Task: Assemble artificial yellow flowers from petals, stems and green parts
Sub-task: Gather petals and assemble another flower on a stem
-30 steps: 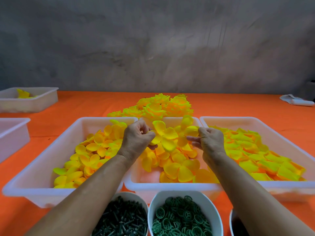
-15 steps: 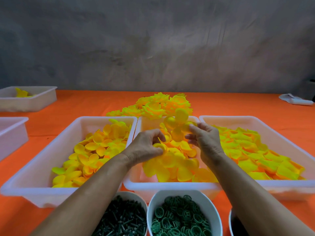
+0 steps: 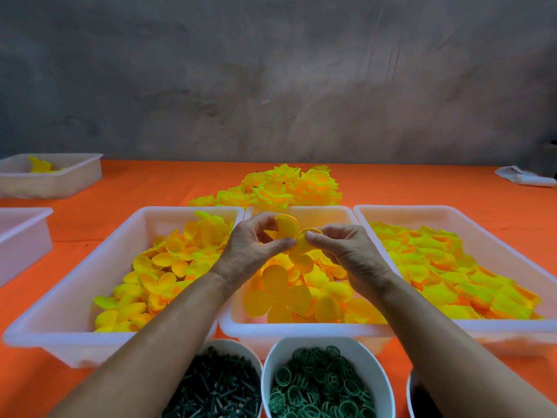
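Above the middle tray [image 3: 301,330], flanked rim to rim by the left tray [image 3: 69,336] and right tray [image 3: 482,336], the left hand [image 3: 250,251] and right hand [image 3: 346,254] each keep a pinching grip on one yellow petal cluster [image 3: 294,236], its rounded lobes fanned upward; open orange worktop [image 3: 144,185] lies beyond the trays

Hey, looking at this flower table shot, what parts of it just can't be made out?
- Head view: how the yellow fabric petal piece is layered, since the left hand and right hand cover its middle.
- Head view: the white round bowl at the bottom right corner; its contents are dark and hidden by the right forearm and frame edge.
- Head view: the white folded object at the far right; too small to identify.
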`<state>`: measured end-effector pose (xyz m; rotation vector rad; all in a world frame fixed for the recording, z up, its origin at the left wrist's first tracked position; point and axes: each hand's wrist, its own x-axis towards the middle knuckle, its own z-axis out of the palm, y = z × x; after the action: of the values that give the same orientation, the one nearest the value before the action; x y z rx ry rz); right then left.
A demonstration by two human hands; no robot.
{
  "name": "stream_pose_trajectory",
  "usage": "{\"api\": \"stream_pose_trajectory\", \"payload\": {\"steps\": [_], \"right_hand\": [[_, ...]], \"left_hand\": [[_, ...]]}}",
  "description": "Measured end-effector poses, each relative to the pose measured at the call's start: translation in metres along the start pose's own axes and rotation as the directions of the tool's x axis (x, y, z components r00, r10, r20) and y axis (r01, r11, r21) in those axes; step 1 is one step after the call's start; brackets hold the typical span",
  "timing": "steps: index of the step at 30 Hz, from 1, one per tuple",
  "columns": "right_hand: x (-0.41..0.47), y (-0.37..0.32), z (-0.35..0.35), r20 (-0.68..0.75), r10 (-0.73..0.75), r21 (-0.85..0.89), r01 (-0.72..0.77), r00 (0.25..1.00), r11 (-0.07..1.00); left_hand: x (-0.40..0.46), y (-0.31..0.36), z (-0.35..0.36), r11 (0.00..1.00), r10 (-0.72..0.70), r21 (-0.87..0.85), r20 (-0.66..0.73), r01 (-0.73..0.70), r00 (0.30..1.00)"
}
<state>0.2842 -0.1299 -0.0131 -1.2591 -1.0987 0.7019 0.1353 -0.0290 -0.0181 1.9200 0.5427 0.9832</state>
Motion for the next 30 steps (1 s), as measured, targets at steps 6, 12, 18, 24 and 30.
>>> {"api": "stream_pose_trajectory", "payload": {"steps": [6,12,18,24,30], "right_hand": [[0.001,0.001,0.000,0.050,0.059,0.018,-0.060,0.997,0.998],[0.001,-0.001,0.000,0.035,0.097,-0.019,-0.097,0.995,0.995],[0.000,-0.002,0.003,-0.050,0.059,-0.008,-0.060,0.997,0.998],[0.002,0.001,0.000,-0.053,0.091,0.101,-0.086,0.994,0.991],[0.008,0.008,-0.001,0.110,0.174,0.112,-0.187,0.978,0.976]], "left_hand": [[0.000,-0.004,-0.001,0.976,-0.041,-0.215,-0.036,0.032,0.999],[0.001,-0.005,-0.002,0.965,-0.059,-0.256,-0.001,0.057,0.998],[0.000,0.000,-0.001,0.959,-0.068,-0.272,0.036,0.075,0.997],[-0.003,0.001,0.000,0.974,-0.046,-0.212,0.135,0.075,0.990],[-0.001,-0.004,0.000,0.967,-0.065,-0.246,0.026,0.069,0.998]]}}
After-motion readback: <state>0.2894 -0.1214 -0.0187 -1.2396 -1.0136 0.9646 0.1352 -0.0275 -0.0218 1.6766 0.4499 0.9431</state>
